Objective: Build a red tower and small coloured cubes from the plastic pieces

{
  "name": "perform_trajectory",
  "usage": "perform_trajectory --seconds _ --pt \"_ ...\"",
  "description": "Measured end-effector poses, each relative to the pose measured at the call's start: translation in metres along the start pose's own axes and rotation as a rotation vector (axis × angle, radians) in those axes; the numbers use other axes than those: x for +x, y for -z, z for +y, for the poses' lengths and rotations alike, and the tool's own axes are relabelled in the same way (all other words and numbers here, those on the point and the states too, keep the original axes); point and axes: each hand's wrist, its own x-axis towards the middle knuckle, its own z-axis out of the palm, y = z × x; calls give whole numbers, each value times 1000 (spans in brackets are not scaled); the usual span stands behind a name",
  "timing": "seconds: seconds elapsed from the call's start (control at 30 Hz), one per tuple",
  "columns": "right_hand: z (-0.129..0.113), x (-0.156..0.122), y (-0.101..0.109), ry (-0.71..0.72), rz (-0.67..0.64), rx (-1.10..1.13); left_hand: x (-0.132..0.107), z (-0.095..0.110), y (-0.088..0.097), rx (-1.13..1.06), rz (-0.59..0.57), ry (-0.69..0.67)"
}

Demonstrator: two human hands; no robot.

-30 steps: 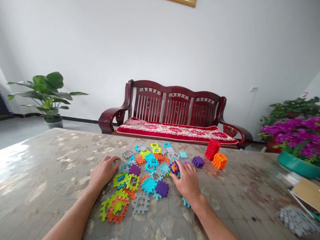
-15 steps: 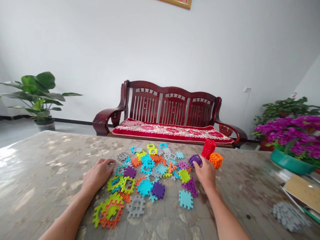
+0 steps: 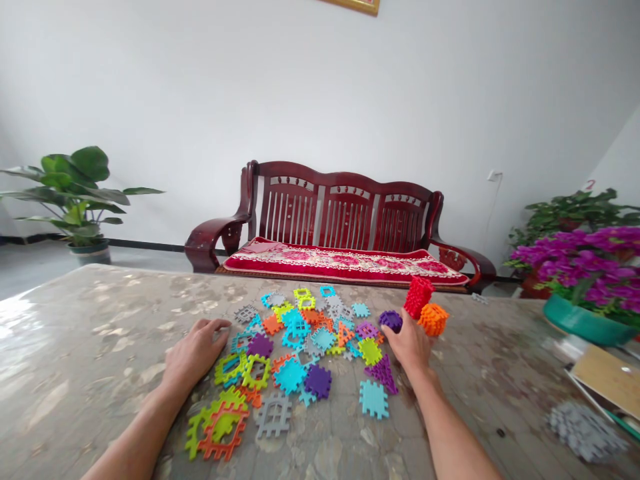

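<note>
My left hand [image 3: 199, 348] rests on the table at the left edge of the pile, its fingers stretched out and nothing in it. On the right side, my right hand [image 3: 413, 343] is beside a small purple stack of toothed tiles [image 3: 391, 321], thumb in front of it and fingers at its right, spread apart. Whether they touch it is hard to tell. Just behind that hand stand a tall red stack [image 3: 419, 297] and an orange stack [image 3: 434, 319]. Near its wrist lie a purple triangle tile [image 3: 383, 375], a lime tile [image 3: 370, 351] and a light blue square tile [image 3: 373, 399].
Mixed interlocking tiles [image 3: 295, 327] spread over the middle of the table [image 3: 100, 333]. A grey tile stack [image 3: 586, 430] lies front right, near an open box [image 3: 607, 377] and a teal flower pot [image 3: 585, 320]. A wooden bench [image 3: 345, 213] stands beyond the table.
My right thumb and fingers have spread wider around the purple stack, which stays in about the same place. The left hand has not moved.
</note>
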Motion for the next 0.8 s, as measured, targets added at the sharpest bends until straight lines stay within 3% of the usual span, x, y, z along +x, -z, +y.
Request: perform_trajectory --seconds 0.13,0.23,0.37,0.5,0.63,0.8 --pt "3 1 -7 -30 -18 4 -1 0 -1 1 10 -6" --pt "2 0 -4 -27 55 33 -1 0 -1 6 5 6" --pt "-17 -11 9 182 174 281 -2 2 0 -4 -1 15" --pt "-57 -39 26 531 -134 574 -3 4 2 -5 3 15" --pt "-88 -65 41 669 -413 554 -3 3 2 -4 9 8" --pt "-96 -76 49 763 -504 416 -3 3 2 -3 17 10"
